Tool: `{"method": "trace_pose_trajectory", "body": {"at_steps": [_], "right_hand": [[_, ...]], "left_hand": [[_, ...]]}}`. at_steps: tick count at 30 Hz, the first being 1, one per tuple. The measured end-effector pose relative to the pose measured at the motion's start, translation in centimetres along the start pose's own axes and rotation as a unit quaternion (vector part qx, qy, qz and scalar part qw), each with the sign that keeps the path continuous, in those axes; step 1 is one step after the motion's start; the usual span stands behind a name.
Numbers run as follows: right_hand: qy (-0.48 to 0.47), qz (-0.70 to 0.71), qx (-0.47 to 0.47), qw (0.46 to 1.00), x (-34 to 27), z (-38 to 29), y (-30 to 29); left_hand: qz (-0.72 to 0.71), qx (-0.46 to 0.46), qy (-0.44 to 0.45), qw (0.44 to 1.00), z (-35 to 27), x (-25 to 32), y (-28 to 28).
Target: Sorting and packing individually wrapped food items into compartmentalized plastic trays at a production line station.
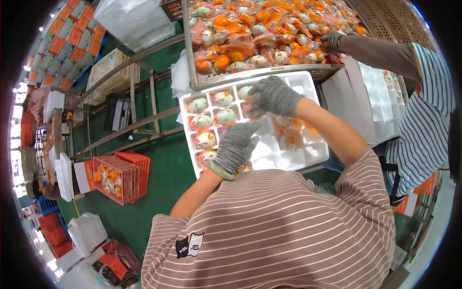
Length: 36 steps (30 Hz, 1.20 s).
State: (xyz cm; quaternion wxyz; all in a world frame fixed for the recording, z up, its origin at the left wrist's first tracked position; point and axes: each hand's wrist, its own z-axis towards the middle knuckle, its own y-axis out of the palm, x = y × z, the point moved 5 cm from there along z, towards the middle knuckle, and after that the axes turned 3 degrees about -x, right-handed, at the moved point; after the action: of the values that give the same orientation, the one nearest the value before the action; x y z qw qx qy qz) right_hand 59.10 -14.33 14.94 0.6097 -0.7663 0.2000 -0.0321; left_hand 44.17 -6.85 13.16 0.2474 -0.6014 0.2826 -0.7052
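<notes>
A white foam tray with square compartments lies in front of me. Wrapped pale eggs with printed marks, such as one egg, fill its left columns. My left hand, in a grey knitted glove with a pale green bangle at the wrist, hovers over the tray's middle, thumb and fingers apart and nothing visible between them. My right hand, gloved alike, reaches over the third column. Its fingertips are at a pale egg; whether they grip an egg is hidden. Below its wrist, loose wrapped eggs lie in the right compartments.
A metal-rimmed bin heaped with wrapped eggs adjoins the tray's far side. On the right, a co-worker's gloved hand reaches into it; stacked foam trays stand nearby. Left are a metal frame and red crates on green floor.
</notes>
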Motion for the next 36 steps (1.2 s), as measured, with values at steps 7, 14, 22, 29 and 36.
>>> {"method": "trace_pose_trajectory", "body": {"at_steps": [7,14,22,29,36], "right_hand": [[0.154,-0.061,-0.131,0.977,0.9,-8.7,1.3],[0.241,0.426,0.237,0.839,2.2,-11.0,0.8],[0.153,0.72,0.209,0.644,-3.6,-7.3,4.9],[0.03,0.342,0.214,0.915,-4.4,-7.2,-0.6],[0.095,0.427,0.181,0.881,-1.3,-6.3,0.9]], "left_hand": [[-0.01,-0.037,0.009,0.999,1.1,-0.4,2.3],[-0.375,-0.016,-0.183,0.908,2.3,-1.2,2.9],[-0.601,0.067,-0.21,0.768,3.6,-2.3,1.5],[-0.275,0.038,-0.13,0.952,3.2,-0.3,-0.8],[0.178,0.082,0.125,0.973,4.1,-0.5,-1.5]]}}
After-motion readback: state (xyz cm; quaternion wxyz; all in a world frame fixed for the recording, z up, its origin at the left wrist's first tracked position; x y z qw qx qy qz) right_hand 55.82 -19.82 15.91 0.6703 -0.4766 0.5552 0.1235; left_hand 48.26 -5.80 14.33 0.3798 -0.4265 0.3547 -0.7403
